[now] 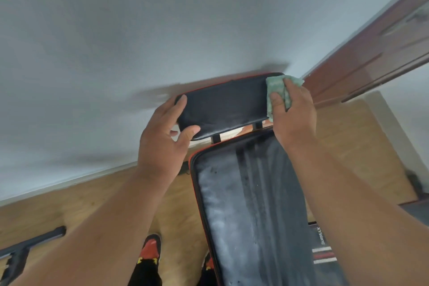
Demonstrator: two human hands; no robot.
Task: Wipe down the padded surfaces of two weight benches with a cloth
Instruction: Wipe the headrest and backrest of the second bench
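Between both hands — headrest pad (226, 105), cloth (277, 93) at its right end.

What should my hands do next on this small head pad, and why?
Probably sweep the right hand and its green cloth leftward across the small pad. The cloth sits at the pad's right end, the rest lies uncovered, and the left hand grips the left end to steady it.
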